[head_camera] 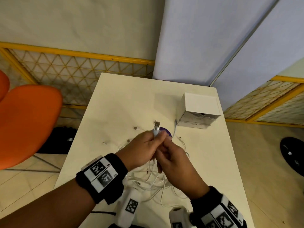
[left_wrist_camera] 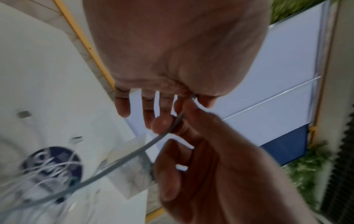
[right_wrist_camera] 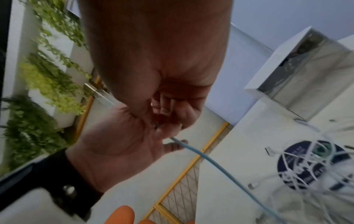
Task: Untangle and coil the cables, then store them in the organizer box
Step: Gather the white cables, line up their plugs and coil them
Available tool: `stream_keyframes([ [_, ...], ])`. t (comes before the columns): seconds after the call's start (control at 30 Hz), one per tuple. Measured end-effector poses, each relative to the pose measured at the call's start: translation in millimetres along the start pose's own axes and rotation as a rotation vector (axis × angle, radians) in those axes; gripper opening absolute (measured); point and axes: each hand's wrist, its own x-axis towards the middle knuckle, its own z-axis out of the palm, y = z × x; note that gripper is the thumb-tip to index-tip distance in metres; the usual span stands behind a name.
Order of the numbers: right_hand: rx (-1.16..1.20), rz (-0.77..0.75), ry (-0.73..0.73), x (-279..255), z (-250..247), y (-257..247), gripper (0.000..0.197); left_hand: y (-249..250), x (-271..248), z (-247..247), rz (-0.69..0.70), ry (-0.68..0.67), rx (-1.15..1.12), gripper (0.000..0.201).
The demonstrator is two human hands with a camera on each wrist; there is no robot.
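My left hand [head_camera: 154, 135] pinches the body of a pale blue cable's USB plug [head_camera: 157, 127], which points up above the table. The right hand [head_camera: 162, 146] sits just beneath it, fingers curled round the same blue cable [right_wrist_camera: 220, 163]; that cable [left_wrist_camera: 134, 153] runs down toward the table. A tangle of white cables [head_camera: 148, 178] lies under my hands, partly hidden by them, and some strands cross a purple disc [right_wrist_camera: 314, 165]. The white organizer box [head_camera: 199, 111] stands at the back right of the table, its clear drawer fronts facing me.
The white table [head_camera: 123, 99] has loose connector ends [head_camera: 136, 128] left of the plug. An orange chair [head_camera: 28, 124] stands to the left with a black bag [head_camera: 59, 140] on the floor beside it. A yellow lattice fence [head_camera: 74, 68] runs behind.
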Motion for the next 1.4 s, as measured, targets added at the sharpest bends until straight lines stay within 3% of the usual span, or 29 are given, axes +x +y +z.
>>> stream_keyframes([
  [0.17,-0.076,-0.106,-0.029,11,-7,12,0.027,56,-10,-14,0.206,0.245,0.015,0.057],
  [0.27,-0.087,-0.060,-0.038,17,0,41,0.026,93,-21,-16,0.329,0.227,-0.127,0.055],
  [0.43,-0.166,0.092,-0.115,13,8,96,0.029,129,-30,-22,0.376,0.235,-0.283,0.053],
  [0.57,-0.190,0.089,-0.100,13,0,91,0.028,122,-29,-26,0.231,0.206,-0.004,0.054],
  [0.73,-0.228,-0.102,-0.038,16,-28,18,0.029,78,-22,-12,-0.046,0.088,0.414,0.037],
  [0.87,-0.209,-0.154,-0.020,7,-56,-28,0.032,75,-19,-5,-0.104,0.135,0.475,0.053],
  [1.03,-0.220,-0.099,-0.086,-2,-65,-16,0.023,113,-24,-11,0.056,0.212,0.448,0.043],
  [1.23,-0.211,0.041,-0.059,-2,-52,61,0.021,161,-44,-20,0.287,0.337,0.110,0.037],
  [1.4,-0.181,0.093,-0.014,8,-44,86,0.020,173,-54,-21,0.418,0.339,-0.064,0.036],
])
